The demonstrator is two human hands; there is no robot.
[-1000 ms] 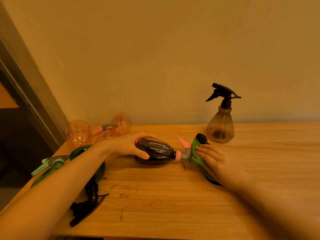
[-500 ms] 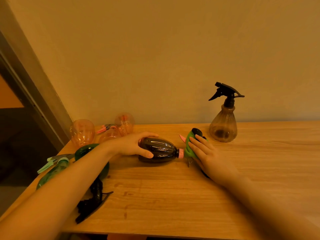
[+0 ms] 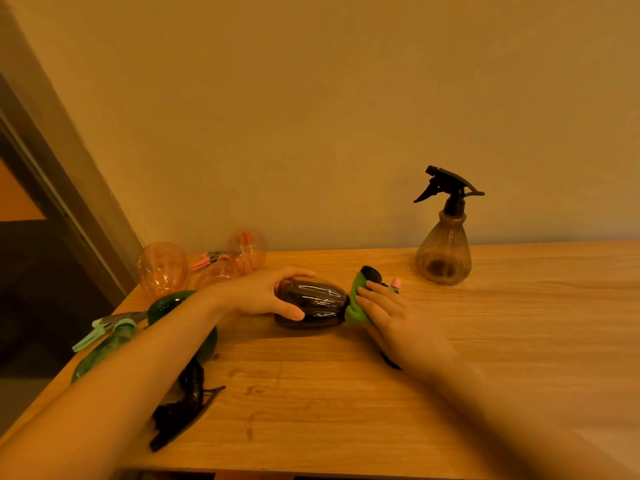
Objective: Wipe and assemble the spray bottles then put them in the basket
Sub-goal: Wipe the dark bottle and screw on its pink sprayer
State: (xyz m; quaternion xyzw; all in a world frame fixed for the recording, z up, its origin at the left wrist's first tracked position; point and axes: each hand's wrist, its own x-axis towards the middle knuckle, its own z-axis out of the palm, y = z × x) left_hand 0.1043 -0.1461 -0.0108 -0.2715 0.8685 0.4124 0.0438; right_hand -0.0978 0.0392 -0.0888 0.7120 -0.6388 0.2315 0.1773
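Note:
A dark brown spray bottle lies on its side in the middle of the wooden table. My left hand grips its body. My right hand presses a green cloth around the bottle's neck and spray head, so only a pink tip shows past the fingers. An assembled brown bottle with a black trigger stands upright near the wall at the right.
Orange bottles and a pink trigger head lie at the back left. Green bottles with a pale green trigger rest at the table's left edge. A black trigger head lies near the front edge under my left forearm. No basket is in view.
My right hand with the green cloth has slid left along the spray head up against the bottle's neck, covering the pink collar and trigger. My left hand keeps its hold on the bottle.

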